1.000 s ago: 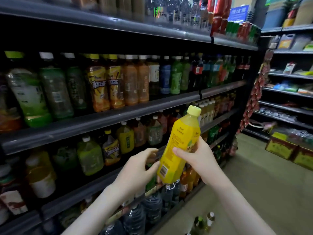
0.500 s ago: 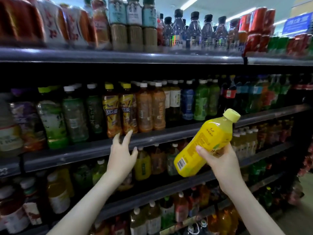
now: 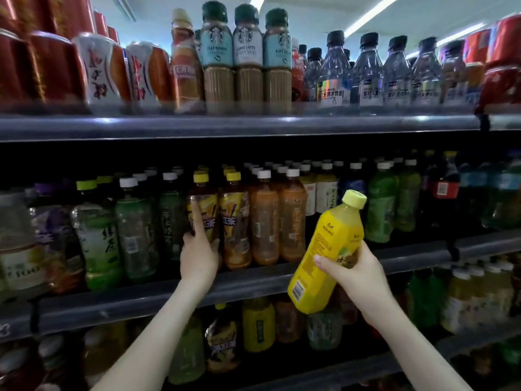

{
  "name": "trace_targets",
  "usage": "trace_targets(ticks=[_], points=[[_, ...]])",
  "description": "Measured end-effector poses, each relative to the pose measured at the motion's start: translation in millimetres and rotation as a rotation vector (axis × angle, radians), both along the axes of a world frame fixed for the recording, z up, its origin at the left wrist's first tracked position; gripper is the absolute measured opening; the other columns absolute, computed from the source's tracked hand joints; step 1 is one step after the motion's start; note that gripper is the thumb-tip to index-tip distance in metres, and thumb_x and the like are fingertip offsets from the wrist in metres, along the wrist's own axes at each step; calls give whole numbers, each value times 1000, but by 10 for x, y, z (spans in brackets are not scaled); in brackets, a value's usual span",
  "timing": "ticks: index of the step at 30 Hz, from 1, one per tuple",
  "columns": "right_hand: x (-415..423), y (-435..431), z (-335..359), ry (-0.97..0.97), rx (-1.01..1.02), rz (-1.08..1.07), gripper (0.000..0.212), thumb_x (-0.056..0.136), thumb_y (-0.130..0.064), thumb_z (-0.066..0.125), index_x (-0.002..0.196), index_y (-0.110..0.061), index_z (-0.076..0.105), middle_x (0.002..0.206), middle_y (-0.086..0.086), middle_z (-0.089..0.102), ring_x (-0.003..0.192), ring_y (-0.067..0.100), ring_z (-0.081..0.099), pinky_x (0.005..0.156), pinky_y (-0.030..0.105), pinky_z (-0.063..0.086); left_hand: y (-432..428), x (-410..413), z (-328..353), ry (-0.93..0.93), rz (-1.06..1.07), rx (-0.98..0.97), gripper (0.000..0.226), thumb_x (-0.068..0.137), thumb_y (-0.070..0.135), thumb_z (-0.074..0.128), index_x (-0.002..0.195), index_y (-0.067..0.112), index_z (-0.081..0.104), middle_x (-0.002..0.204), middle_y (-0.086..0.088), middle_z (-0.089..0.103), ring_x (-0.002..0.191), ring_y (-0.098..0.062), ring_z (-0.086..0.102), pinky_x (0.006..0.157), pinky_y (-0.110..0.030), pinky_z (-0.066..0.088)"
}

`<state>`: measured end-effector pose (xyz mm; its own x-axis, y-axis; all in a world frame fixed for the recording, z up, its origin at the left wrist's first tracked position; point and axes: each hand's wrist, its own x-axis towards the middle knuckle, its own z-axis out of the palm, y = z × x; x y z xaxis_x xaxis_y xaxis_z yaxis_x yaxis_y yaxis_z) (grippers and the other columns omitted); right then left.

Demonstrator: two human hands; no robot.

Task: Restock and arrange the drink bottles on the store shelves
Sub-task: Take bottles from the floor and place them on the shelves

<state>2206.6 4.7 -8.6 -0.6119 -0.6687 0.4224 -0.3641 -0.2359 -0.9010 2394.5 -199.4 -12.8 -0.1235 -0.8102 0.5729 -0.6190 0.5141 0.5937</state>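
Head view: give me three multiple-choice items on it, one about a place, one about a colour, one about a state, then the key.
1. The left hand grips: A. a red can on the top shelf; B. a yellow-capped brown tea bottle on the grey middle shelf; C. nothing.
2. The cap of the yellow plastic juice bottle is: A. white; B. black; C. pale yellow.
3. That yellow bottle is: A. tilted in the right hand; B. upright on a shelf; C. lying flat.
Key: 1 B, the fingers wrap that bottle; 2 C, the cap shows pale yellow; 3 A, it leans rightward, clear of the shelf.
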Motion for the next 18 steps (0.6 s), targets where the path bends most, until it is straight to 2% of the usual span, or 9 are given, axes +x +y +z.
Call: trace_targets(ticks=[4,6,8,9,12,13,15,16,18], points=[[-98,-84,-197,1,49,25,45,71,-29,82,109,-33,58,98,-16,69,92,0,63,77,24,48,77,-56,-39,56,21,16,89,98,26,49,141,46,-27,131,-28,40,78,-34,56,63,-39,48],[-157,-63,-326,-19,74,46,44,73,-28,82,109,-34,57,98,-16,68,91,-2,63,74,20,48,136,-89,-120,94,14,1,85,99,27,48,144,44,-21,144,-26,30,98,-37,56,78,-42,51],[-214,-24,-449,-37,116,68,47,73,-26,82,112,-32,57,99,-16,68,91,-2,63,71,16,47,292,-180,-292,72,-8,-82,81,98,25,50,149,39,-11,153,-23,16,134,-39,32,105,-45,38],[-247,-5,-505,-40,136,76,49,73,-26,82,115,-30,57,100,-16,68,91,-3,63,71,15,47,426,-254,-404,65,-45,-147,79,96,22,52,151,37,-4,155,-20,13,142,-36,19,111,-44,28],[-358,33,-620,-16,185,83,52,71,-29,83,118,-27,59,101,-14,69,93,0,64,75,17,48,965,-538,-684,-5,-333,-225,82,88,16,61,148,42,12,155,-3,16,145,-20,10,113,-34,18],[-390,47,-632,-10,189,82,53,71,-30,83,117,-27,59,101,-14,69,94,1,64,76,18,48,1148,-635,-717,-32,-485,-132,86,87,19,62,145,49,7,152,8,20,143,-9,15,111,-28,20],[-463,80,-633,-5,185,79,52,70,-32,84,115,-29,59,100,-14,70,92,-1,65,78,19,50,1363,-822,-788,-51,-731,194,89,87,29,62,138,61,-3,138,30,29,125,7,40,101,-18,39],[-498,99,-631,2,188,79,50,70,-33,83,114,-29,59,99,-14,70,90,-3,64,77,18,50,1394,-904,-837,-68,-782,273,86,86,33,63,138,61,0,135,34,34,116,10,47,95,-18,45],[-555,139,-650,20,208,87,50,71,-35,82,113,-29,57,99,-13,69,90,-2,64,75,17,50,1391,-1016,-913,-125,-734,254,77,84,42,64,144,46,17,136,25,44,117,5,50,96,-25,47]])
